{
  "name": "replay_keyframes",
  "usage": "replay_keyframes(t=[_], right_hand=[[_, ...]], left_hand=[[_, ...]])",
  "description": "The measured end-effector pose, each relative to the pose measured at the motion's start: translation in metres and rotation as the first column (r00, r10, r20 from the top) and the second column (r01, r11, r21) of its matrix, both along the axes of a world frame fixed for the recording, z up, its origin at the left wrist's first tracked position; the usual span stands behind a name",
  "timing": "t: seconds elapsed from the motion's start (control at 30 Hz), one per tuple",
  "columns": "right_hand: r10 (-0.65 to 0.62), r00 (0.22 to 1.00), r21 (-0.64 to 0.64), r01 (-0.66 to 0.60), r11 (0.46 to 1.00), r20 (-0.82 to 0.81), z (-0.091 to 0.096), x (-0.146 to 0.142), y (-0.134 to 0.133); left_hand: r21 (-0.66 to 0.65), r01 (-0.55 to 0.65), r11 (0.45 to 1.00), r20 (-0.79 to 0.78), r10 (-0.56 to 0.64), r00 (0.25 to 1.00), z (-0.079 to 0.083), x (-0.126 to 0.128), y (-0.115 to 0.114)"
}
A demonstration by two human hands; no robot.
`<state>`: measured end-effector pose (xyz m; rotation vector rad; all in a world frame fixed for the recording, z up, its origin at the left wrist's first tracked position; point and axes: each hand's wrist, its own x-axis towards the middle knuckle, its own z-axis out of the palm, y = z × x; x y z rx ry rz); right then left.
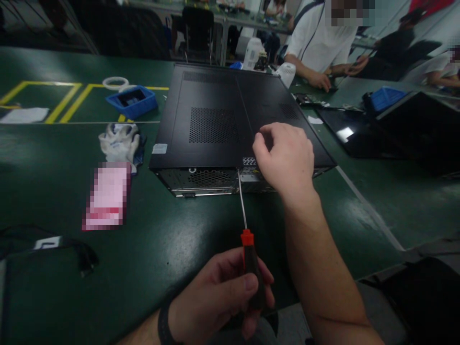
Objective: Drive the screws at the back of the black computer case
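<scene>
A black desktop computer case (212,91) lies flat on the green table, its rear panel facing me. My left hand (223,292) is closed round the dark and red handle of a screwdriver (254,273). The thin shaft runs up to the rear panel's upper edge, where its tip meets the case near the middle. My right hand (287,155) rests over the case's rear top edge, right of the tip. Its thumb and index finger curl together in a ring; anything between them is too small or hidden to make out.
Left of the case are a pair of work gloves (120,143), a blurred-out pink item (108,196), a blue bin (132,100) and black cables (77,249). At the right lies a dark glossy panel (348,132). A co-worker (319,52) in white works across the table.
</scene>
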<state>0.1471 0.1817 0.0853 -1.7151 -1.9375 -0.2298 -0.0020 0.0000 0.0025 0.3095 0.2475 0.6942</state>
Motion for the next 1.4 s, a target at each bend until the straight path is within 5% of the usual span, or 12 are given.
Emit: replay_keyframes(t=[0.37,0.53,0.7,0.8,0.93,1.2,1.4], right_hand=[[-0.002,1.0,0.017,0.002,1.0,-0.026,-0.002,0.0,0.0],[0.05,0.991,0.124,-0.034,0.992,-0.128,-0.004,0.002,-0.004],[0.319,0.877,0.313,-0.209,0.926,-0.359,-0.005,0.008,-0.069],[0.449,0.864,0.257,-0.392,0.883,-0.226,-0.015,0.012,-0.127],[0.491,0.851,0.27,-0.437,0.858,-0.187,-0.036,0.01,-0.177],[0.552,0.801,0.257,-0.497,0.829,-0.233,-0.049,-0.004,-0.186],[0.535,0.826,0.284,-0.478,0.831,-0.175,-0.051,-0.004,-0.189]], left_hand=[[0.082,-0.031,0.996,-0.042,0.034,0.999,-0.001,0.001,0.003],[0.081,-0.039,0.996,-0.048,0.043,0.998,-0.002,0.002,0.006],[0.089,-0.019,0.996,-0.07,0.025,0.997,-0.004,0.002,0.007],[0.118,-0.049,0.992,-0.119,0.063,0.991,-0.001,0.001,0.007],[0.122,-0.09,0.988,-0.194,0.113,0.974,0.006,0.0,0.007],[0.091,-0.086,0.992,-0.223,0.104,0.969,0.017,-0.004,0.01],[0.18,-0.109,0.978,-0.404,0.175,0.898,0.026,-0.011,0.011]])
